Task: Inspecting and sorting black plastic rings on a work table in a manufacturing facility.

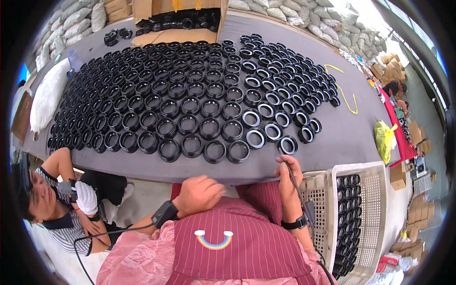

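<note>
Far left: seated person in striped top beside desk (351, 137), white glove on one hand. Grey desk covered with rows of black rings (190, 102), nearest row close to its front edge. Left hand (198, 194) resting on maroon apron (237, 237), fingers curled loosely, holding nothing. Right hand (288, 178) at desk edge, fingers closed around thin dark tool (293, 178), just below nearest ring (288, 145). Far right: white crate (375, 213) stacked with black rings.

Long grey table (351, 137); stacked sacks (294, 12); daylight from right.
</note>
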Available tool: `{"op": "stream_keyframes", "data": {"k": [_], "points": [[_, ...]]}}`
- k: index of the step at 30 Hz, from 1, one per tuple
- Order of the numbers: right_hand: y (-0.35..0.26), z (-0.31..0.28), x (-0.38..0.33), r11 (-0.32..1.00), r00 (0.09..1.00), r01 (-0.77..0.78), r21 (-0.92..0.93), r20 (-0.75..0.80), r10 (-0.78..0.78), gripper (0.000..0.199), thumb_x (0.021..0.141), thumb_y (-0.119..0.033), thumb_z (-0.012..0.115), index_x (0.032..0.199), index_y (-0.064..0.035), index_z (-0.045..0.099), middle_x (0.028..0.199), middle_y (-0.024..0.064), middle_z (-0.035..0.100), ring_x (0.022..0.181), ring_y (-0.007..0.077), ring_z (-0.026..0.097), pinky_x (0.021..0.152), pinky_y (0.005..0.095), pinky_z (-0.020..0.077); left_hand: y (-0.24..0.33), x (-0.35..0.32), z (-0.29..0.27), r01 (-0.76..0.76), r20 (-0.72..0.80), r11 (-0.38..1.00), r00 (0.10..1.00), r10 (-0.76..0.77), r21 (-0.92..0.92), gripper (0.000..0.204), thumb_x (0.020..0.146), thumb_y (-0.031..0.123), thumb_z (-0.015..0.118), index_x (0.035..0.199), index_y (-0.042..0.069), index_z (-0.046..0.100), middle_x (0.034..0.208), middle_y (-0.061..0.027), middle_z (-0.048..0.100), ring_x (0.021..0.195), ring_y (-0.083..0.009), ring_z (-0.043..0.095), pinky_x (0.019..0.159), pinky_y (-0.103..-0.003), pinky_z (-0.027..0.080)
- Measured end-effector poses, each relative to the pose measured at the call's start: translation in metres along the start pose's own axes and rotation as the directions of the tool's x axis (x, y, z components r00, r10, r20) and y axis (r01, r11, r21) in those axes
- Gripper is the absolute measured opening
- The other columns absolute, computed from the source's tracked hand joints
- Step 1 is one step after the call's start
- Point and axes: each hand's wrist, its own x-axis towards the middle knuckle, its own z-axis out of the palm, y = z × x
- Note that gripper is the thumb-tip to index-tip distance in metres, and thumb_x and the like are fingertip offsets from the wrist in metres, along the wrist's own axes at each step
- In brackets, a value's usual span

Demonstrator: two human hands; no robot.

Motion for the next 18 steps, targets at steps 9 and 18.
{"op": "stream_keyframes", "data": {"k": [9, 18], "points": [[0.014, 0.035, 0.056, 0.789, 0.855, 0.479, -0.385, 0.406, -0.321, 0.035, 0.078, -0.001, 0.076, 0.111, -0.0070, 0.067, 0.104, 0.0111, 0.071, 0.078, 0.0215, 0.068, 0.070, 0.0286, 0.0533, -0.011, 0.061, 0.048, -0.171, -0.068, 0.915, 0.975, 0.209, 0.366, 0.028, 0.082, 0.017, 0.061, 0.108, 0.010, 0.068, 0.119, -0.0079, 0.063, 0.112, -0.0264, 0.058, 0.093, -0.042, 0.044], [0.021, 0.018, 0.052, 0.862, 0.855, 0.434, -0.263, 0.422, -0.301, 0.025, 0.075, 0.002, 0.075, 0.097, -0.0036, 0.066, 0.092, 0.0134, 0.069, 0.083, 0.0322, 0.068, 0.072, 0.0372, 0.0539, -0.018, 0.054, 0.057, -0.036, -0.095, 0.945, 0.993, 0.070, 0.326, 0.036, 0.078, 0.021, 0.073, 0.112, 0.011, 0.067, 0.122, -0.0078, 0.061, 0.118, -0.0267, 0.054, 0.103, -0.046, 0.035]]}}
